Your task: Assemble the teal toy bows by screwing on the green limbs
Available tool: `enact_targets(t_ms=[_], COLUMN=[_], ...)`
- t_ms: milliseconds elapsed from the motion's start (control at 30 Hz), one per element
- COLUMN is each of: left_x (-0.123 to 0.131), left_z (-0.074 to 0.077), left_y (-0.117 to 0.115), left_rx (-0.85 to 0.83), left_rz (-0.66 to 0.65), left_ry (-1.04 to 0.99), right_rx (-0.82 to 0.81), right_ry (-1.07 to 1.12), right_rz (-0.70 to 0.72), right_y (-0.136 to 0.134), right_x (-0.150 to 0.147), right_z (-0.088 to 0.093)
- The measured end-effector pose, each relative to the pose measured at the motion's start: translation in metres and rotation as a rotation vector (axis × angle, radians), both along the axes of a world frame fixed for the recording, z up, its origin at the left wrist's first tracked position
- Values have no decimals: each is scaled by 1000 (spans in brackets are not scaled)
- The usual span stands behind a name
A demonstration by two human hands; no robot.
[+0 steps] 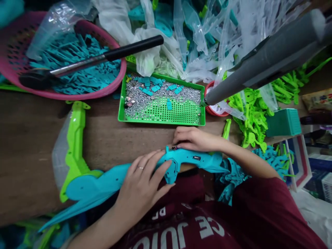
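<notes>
A pink basket [120,81] of loose turquoise parts stands at the left of the worktop [33,138], a black-handled hammer [135,48] lying across it. Below it, a lime-green plastic arm [77,135] meets the rounded end of a long turquoise shell [84,186], which lies along the worktop's near edge, close to the person's body. The left hand [141,176] grips the shell near its middle, fingers spread over it. Beyond, a green tray [162,121] holds silver screws and small turquoise pieces. The right hand [194,138] is curled at the shell's upper edge beside a small dark component [174,148]; whether it pinches this cannot be told. To the right are a grey powered screwdriver [259,62] and a heap of lime-green parts [249,110].

The work looks partway along: the main pieces appear joined, while the exposed component suggests some fitting is left. Whether any screws are in, I cannot tell.
</notes>
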State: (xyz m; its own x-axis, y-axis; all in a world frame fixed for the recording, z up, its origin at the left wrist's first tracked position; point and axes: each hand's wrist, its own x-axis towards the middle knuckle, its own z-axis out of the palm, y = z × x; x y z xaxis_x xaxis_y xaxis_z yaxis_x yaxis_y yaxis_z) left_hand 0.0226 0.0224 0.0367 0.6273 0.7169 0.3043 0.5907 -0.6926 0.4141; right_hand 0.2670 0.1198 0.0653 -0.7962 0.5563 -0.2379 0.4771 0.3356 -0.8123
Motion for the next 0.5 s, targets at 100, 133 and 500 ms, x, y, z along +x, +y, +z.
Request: enact_targets(t_ms=[100,133,500], left_x=[0,0,2], left_z=[1,1,-3], left_y=[-1,-1,1], left_rx=[44,50,46], left_rz=[-1,1,39], left_ry=[-12,-14,4], right_rx=[-78,-96,-1], right_ry=[25,36,-55], right_rz=[38,35,-191], right_y=[10,10,-19], right_x=[-2,-1,-23], right_z=[0,1,5])
